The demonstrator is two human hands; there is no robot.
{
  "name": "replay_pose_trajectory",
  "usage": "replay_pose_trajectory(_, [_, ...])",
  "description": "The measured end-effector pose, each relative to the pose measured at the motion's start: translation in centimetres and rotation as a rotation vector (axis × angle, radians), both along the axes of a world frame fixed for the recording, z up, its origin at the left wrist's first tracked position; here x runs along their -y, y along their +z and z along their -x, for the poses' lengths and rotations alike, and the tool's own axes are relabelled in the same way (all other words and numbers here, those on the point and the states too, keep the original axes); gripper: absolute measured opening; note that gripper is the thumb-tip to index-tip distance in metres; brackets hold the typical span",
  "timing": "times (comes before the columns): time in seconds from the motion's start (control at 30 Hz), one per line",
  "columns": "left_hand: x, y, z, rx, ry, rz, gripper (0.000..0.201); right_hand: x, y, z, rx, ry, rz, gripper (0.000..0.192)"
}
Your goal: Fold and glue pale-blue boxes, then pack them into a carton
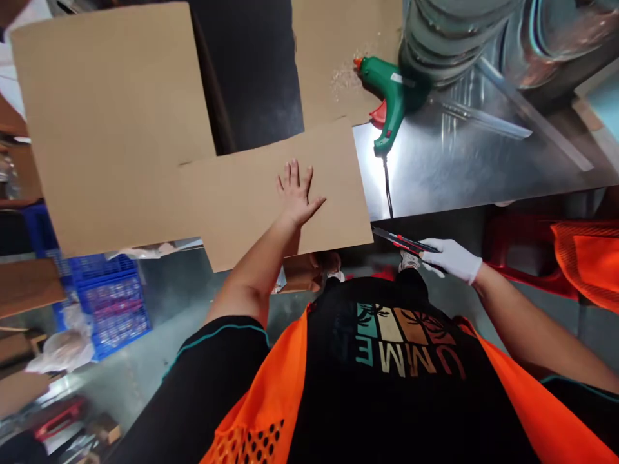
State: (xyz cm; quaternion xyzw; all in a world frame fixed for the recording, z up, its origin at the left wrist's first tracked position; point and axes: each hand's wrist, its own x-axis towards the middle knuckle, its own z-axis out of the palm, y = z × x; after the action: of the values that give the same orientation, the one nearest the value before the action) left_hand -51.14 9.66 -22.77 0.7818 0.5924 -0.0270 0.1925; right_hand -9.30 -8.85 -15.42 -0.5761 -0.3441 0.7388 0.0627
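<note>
My left hand (296, 192) is bare and lies flat, fingers spread, on a brown cardboard sheet (232, 200) that overhangs the front edge of a metal table (459, 167). My right hand (452, 259), in a white glove, is closed around a red and black utility knife (399, 241). The knife's tip points left, close to the cardboard's lower right corner, below the table edge. A larger part of the cardboard (111, 122) spreads to the left.
A green hot glue gun (393, 96) with a black cord lies on the table beside stacked metal buckets (449, 32). More cardboard (333, 58) lies behind. A blue plastic crate (106, 303) stands on the floor at left, an orange item (587, 261) at right.
</note>
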Motion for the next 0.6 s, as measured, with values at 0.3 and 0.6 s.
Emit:
replay_pose_trajectory(0.3, [-0.2, -0.4, 0.5, 0.005, 0.004, -0.008, 0.12, 0.0, -0.6, -0.6, -0.009, 0.041, 0.019, 0.043])
replay_pose_trajectory(0.6, [-0.3, 2.1, -1.2, -0.027, 0.031, 0.069, 0.122, -3.0, -2.2, 0.2, -0.087, 0.291, -0.052, 0.047])
